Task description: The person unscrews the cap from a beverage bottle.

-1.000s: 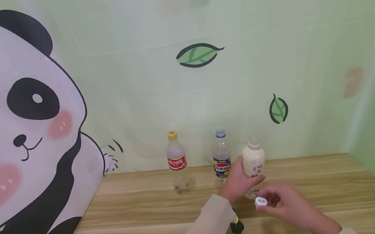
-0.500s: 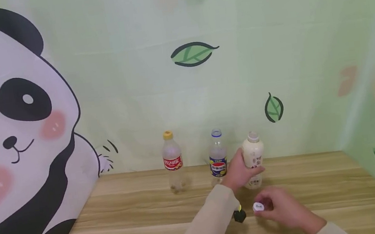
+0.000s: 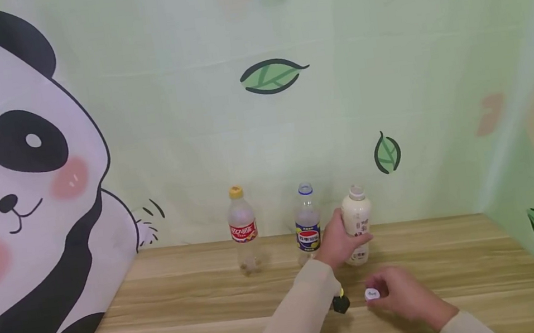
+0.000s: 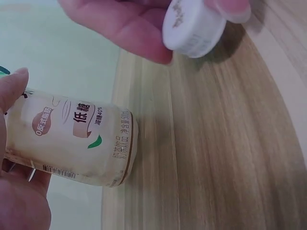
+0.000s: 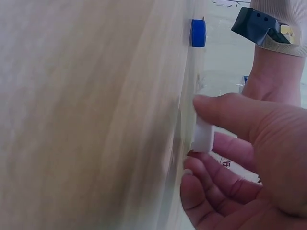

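Observation:
My left hand grips a cream-coloured milk tea bottle, upright and uncapped, its base at the tabletop. The left wrist view shows the bottle's label with the thumb and fingers around it. My right hand pinches a white bottle cap between thumb and fingers, nearer to me than the bottle. In the right wrist view the cap is close over the wood, and its top shows small printing in the left wrist view.
An uncapped Pepsi bottle stands left of my left hand. Farther left is a Coca-Cola bottle with a yellow cap. A blue cap lies on the wooden table. Behind hangs a panda-printed cloth.
My left hand has moved the milk tea bottle back, closer in line with the other bottles. My right hand keeps its pinch on the white cap, now a little lower. The head view has shifted slightly.

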Motion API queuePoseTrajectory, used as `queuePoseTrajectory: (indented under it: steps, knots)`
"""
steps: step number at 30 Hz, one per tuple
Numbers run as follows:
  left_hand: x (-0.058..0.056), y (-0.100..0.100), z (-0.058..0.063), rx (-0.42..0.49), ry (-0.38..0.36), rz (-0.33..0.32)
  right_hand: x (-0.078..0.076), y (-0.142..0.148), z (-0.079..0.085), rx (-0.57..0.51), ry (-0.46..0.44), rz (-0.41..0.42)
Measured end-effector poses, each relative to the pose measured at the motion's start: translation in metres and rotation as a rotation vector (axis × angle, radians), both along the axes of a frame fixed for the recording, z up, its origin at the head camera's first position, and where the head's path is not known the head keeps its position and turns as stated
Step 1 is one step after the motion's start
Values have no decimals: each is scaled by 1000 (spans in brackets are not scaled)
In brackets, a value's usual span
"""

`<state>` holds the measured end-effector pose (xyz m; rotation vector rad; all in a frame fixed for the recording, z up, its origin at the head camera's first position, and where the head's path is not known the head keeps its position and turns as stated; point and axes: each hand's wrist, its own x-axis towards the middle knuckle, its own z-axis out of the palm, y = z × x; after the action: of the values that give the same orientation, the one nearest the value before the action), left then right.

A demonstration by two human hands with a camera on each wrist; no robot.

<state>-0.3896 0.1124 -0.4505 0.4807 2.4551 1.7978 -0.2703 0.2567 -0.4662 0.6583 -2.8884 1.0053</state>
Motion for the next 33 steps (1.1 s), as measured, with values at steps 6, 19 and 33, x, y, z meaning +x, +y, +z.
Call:
queuePoseTrajectory:
  steps: [6, 19, 33]
  knots:
    - [-1, 2, -2, -12, 22, 16, -3, 3, -5, 23, -12, -7]
    - [-2, 4, -5, -25, 1, 31, -4, 7, -5, 3, -52, -30]
    - [13, -8, -11, -58, -55, 36, 0, 7, 2, -6, -105, -157]
